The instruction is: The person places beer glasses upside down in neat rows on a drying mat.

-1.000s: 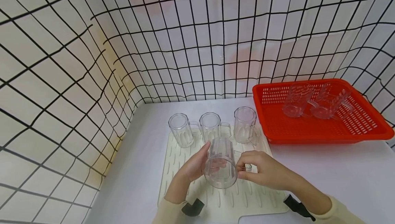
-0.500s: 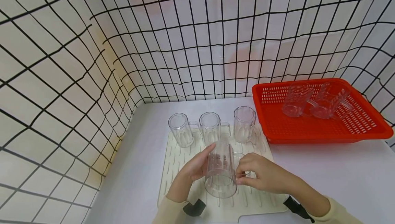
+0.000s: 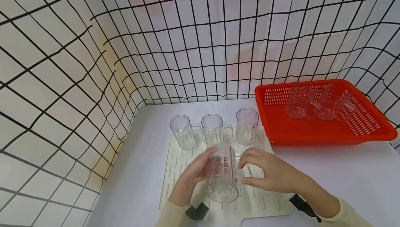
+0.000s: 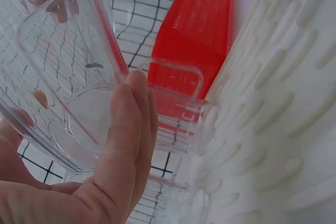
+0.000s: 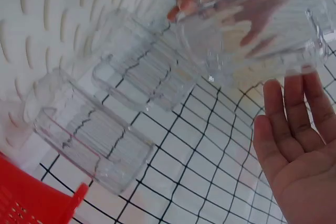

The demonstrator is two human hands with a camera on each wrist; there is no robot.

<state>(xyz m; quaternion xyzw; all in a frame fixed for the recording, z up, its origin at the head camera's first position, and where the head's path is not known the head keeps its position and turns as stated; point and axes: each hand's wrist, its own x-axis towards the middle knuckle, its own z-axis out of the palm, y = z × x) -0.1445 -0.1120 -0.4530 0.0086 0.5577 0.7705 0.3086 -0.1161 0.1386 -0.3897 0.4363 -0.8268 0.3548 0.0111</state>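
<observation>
A clear mug [image 3: 223, 178] is tilted over the pale ridged mat [image 3: 178, 166], its wider-looking end towards me. My left hand [image 3: 197, 168] grips its left side, with fingers round the wall in the left wrist view. My right hand [image 3: 275, 170] is at the handle side, thumb and fingers spread apart. In the right wrist view its fingers [image 5: 294, 114] are fairly straight, with tips close to the mug [image 5: 252, 35]; whether they touch cannot be told. Behind, a left mug [image 3: 183, 133], a middle mug [image 3: 212, 129] and a right mug [image 3: 247, 126] stand in a row.
A red slotted basket [image 3: 297, 138] stands at the back right with clear mugs [image 3: 298, 105] lying inside. Black wire grid [image 3: 200, 39] walls the back and left side of the white table [image 3: 134, 171]. The mat has a notch at its front right.
The mug has swung so its near end sits lower, and its handle has turned slightly. My right fingers have let go of the handle and spread. My left hand still holds the mug.
</observation>
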